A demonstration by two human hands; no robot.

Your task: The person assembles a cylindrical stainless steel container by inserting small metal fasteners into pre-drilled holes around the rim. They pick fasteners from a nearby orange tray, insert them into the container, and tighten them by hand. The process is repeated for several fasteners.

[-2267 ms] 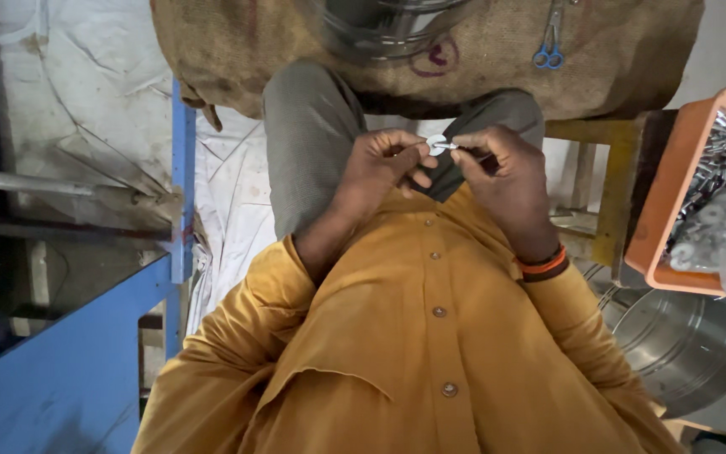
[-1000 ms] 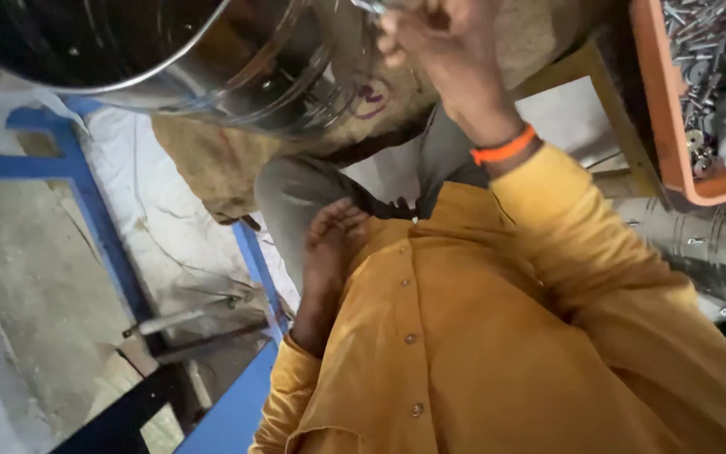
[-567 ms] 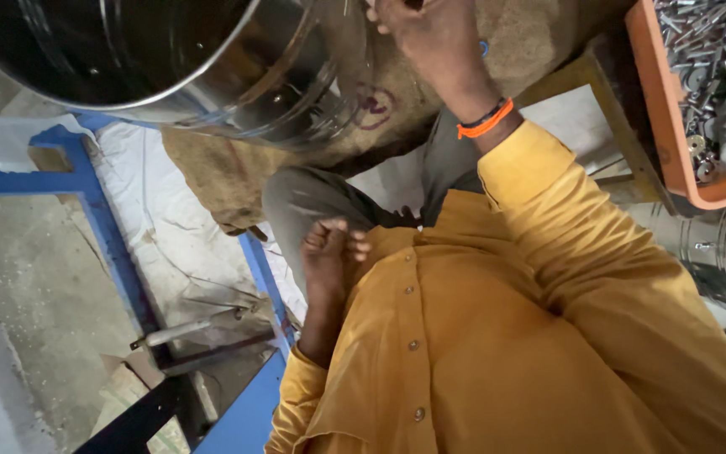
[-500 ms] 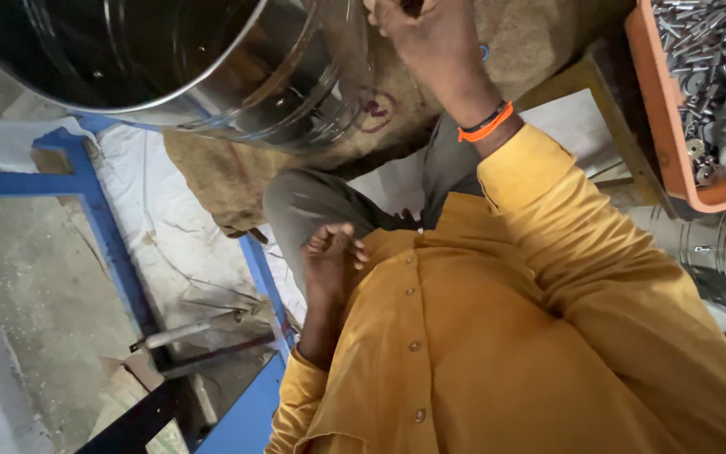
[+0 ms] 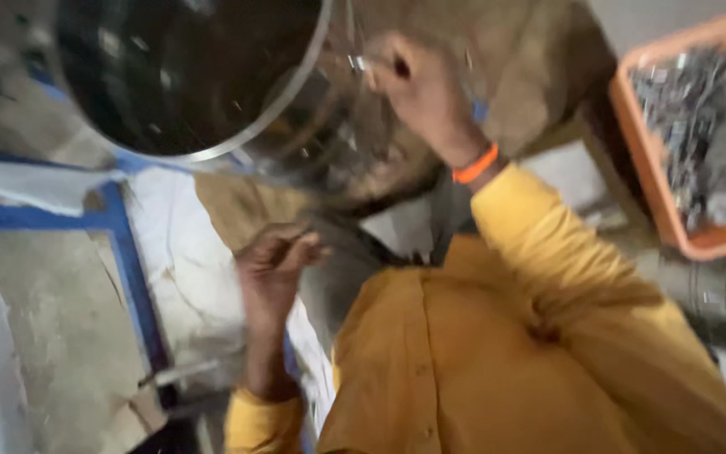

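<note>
Against the outer wall of the large steel drum [image 5: 212, 92], just under its rim, the right hand [image 5: 418, 88] pinches a small metal clip [image 5: 356, 62] between closed fingertips. The left hand [image 5: 275, 265] hangs lower by the knee, fingers loosely curled, empty as far as blur allows. An orange tray [image 5: 644, 181] of metal parts sits right.

Large round steel vessel [image 5: 212, 84]: shiny metal, upper left of the frame, tipped so its open mouth faces the camera. The interior reads dark with scattered glints; the bright rim runs as a curved band from the top centre down to the left. Its polished outer wall shows at centre top. Small silvery metal piece [image 5: 356, 62]: sits right at the vessel's rim, top centre. Motion blur hides its shape.
</note>
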